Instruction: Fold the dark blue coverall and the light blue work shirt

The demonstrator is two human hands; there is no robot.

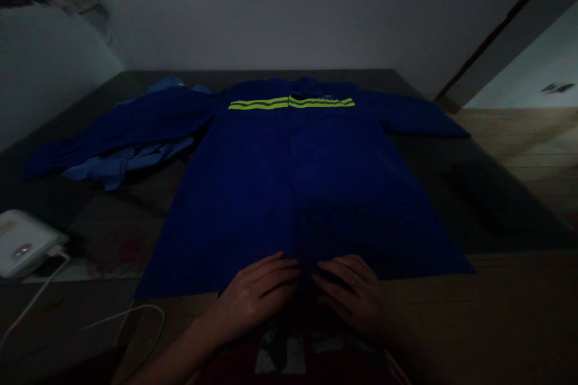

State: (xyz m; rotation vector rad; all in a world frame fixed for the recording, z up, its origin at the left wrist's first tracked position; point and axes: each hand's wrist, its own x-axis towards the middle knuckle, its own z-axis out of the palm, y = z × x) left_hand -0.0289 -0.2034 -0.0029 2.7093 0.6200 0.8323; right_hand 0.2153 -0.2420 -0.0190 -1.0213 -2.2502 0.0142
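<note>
Work garment (289, 192), dark blue with yellow reflective band (291, 102), spread flat on table (497, 313), long axis running straight away from the hands; left hand (259, 292) and right hand (350, 295) (ring on one finger) rest open, palms down, side by side on its near hem, grasping nothing.

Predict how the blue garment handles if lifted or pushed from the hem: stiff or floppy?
Probably floppy: the blue garment lies flat on the table, so it would likely sag where lifted. Its spread sleeves would probably trail. Pushed at the hem, where the left hand and right hand rest, it would likely bunch rather than slide whole.
</note>
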